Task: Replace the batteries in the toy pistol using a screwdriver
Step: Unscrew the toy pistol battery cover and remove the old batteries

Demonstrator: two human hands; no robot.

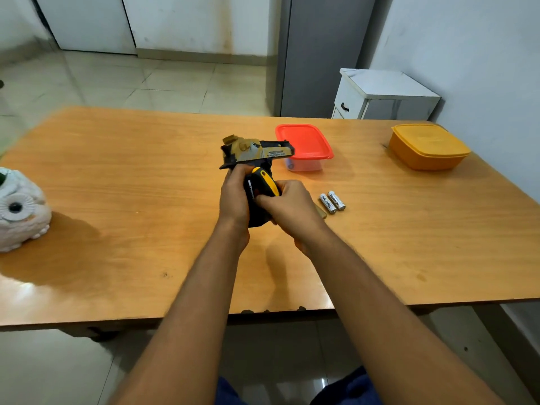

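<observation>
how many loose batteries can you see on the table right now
2. Both batteries lie side by side on the table, just right of the right hand: one nearer the hand, the other beside it. Any inside the toy pistol would be hidden.

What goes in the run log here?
left hand holds toy pistol | right hand grips screwdriver | batteries on table
</observation>
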